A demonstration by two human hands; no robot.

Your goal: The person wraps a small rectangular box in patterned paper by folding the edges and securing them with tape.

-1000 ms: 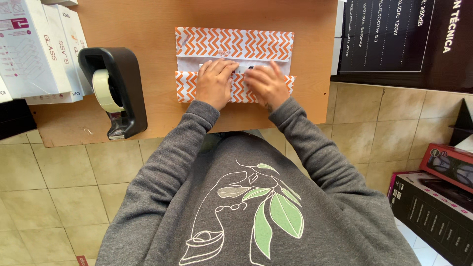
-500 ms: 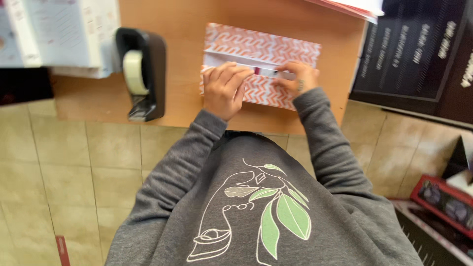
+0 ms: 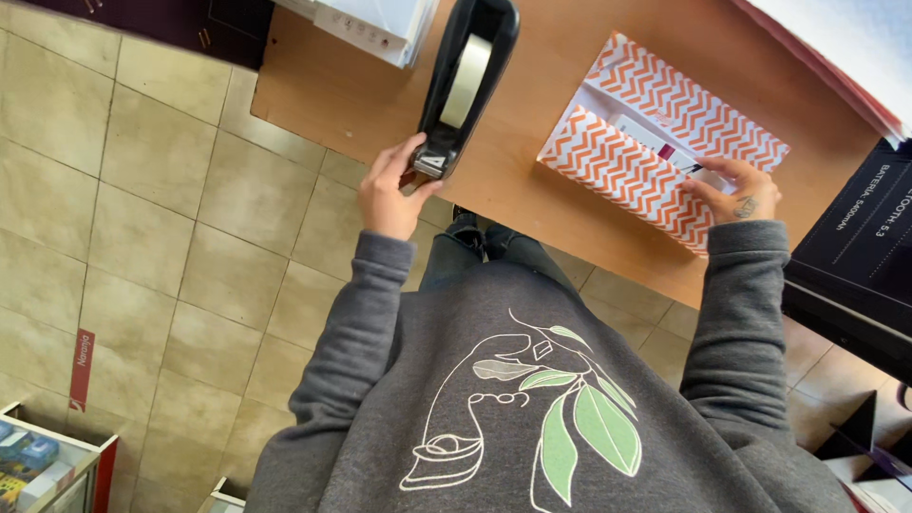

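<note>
A flat parcel (image 3: 655, 142) half wrapped in orange-and-white zigzag paper lies on the wooden table (image 3: 351, 90). My right hand (image 3: 733, 190) presses on the folded paper flaps at the parcel's near right end, holding them down. My left hand (image 3: 389, 185) has reached left to the black tape dispenser (image 3: 470, 81), and its fingertips touch the cutter end at the table's front edge. The roll of pale tape (image 3: 465, 81) sits in the dispenser's middle.
White boxes (image 3: 375, 24) lie at the table's far edge behind the dispenser. Black cartons (image 3: 855, 247) stand to the right of the table. Beige floor tiles (image 3: 161, 237) spread to the left, with a low display case (image 3: 47, 465) at the bottom left.
My left hand has left the parcel and moved left to the dispenser's cutter end. My right hand stays on the flaps. The view has swung round.
</note>
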